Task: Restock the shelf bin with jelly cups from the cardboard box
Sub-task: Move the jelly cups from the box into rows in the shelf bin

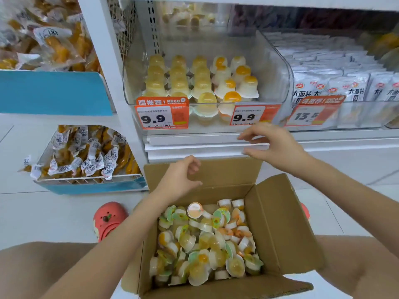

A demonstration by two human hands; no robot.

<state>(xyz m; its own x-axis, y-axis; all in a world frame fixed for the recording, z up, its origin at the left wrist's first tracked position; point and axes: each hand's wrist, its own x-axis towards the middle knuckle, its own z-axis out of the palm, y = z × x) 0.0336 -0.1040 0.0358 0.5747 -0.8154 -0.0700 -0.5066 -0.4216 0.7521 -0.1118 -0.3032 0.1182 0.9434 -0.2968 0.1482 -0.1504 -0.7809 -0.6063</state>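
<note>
Both hands hover empty, fingers loosely curled: left hand (180, 178) over the box (278, 214) of cups (207, 240), right hand (273, 143) below the bin (285, 78).

Empty hands above the open cardboard box (278, 214)
Left hand (180, 180) and right hand (274, 145) hover loosely curled; jelly cups (207, 242) fill it

Retail shop aisle, orange price tags (162, 115), white shelving (207, 143), packaged snacks (332, 83) in bins
</note>
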